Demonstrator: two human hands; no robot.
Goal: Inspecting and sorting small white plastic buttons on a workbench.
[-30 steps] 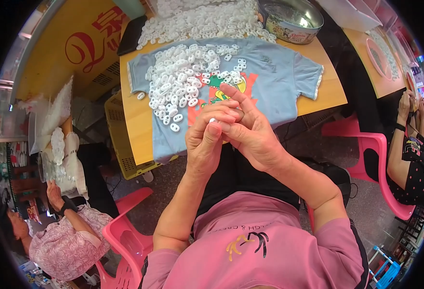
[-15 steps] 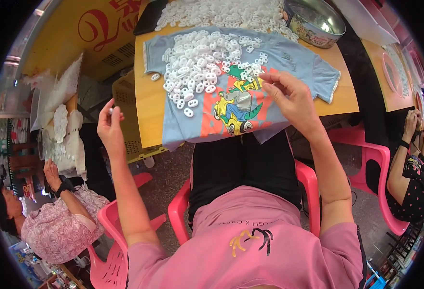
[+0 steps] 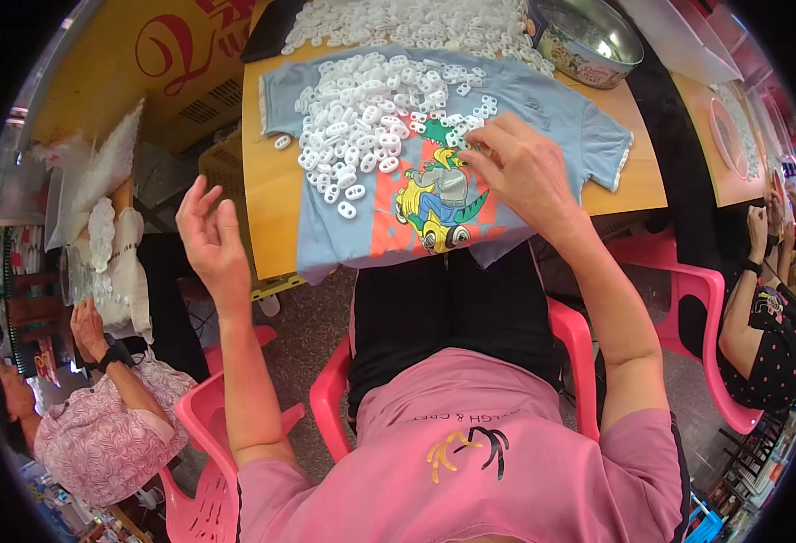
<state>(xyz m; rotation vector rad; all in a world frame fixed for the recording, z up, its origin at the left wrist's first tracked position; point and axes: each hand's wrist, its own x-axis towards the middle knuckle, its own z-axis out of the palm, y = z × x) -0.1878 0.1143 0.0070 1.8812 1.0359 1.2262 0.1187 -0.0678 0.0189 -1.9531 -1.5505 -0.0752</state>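
A grey-blue T-shirt [image 3: 506, 90] with a cartoon crocodile on a scooter lies spread over the table before me. Heaped on its left half are small white oval plastic pieces [image 3: 348, 127], each with two holes. Beside them, nearer its middle, lie several small white pieces with more holes [image 3: 452, 124]. My right hand [image 3: 524, 172] is over the print, its fingertips at the edge of these pieces, thumb and forefinger slightly apart. My left hand [image 3: 212, 240] is raised off the table's left edge, fingers parted, with nothing visible in it.
A larger pile of white pieces [image 3: 416, 23] covers the table's far side, next to a round tin [image 3: 588, 45]. A yellow crate [image 3: 221, 172] stands left of the wooden table [image 3: 271, 208]. People work at left [image 3: 113, 425] and right [image 3: 764, 317].
My left hand has let go of a small white thing and its fingers have spread. My right hand has moved left and down to the small pieces on the shirt.
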